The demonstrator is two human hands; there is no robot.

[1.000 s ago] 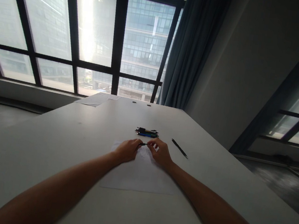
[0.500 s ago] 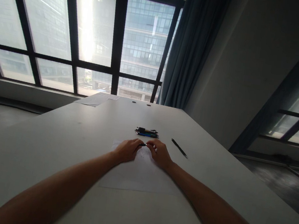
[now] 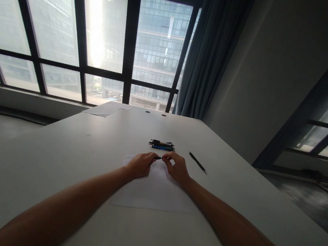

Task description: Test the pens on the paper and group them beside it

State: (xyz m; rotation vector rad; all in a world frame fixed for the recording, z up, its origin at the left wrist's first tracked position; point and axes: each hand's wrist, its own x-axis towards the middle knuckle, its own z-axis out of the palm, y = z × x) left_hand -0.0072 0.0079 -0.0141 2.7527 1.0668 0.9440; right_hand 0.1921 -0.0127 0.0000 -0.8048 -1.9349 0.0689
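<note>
Both hands meet over a sheet of paper that carries some small marks near its top. My left hand is closed round a dark pen, most of which its fingers hide. At the pen's right end, my right hand pinches with thumb and forefinger; whether it grips the tip or a small part of the pen is too small to tell. Just beyond the hands lies a bundle of several pens, black and blue. A single dark pen rests slantwise to the right of my right hand.
The white table stretches away toward the windows. More paper sheets lie at its far left corner. Two small dark discs are at the far edge. A blue curtain hangs behind the table, beside a wall.
My right hand's fingers have shifted slightly at the pen's end, and a little more of the pen shows between the hands. The view has moved very slightly.
</note>
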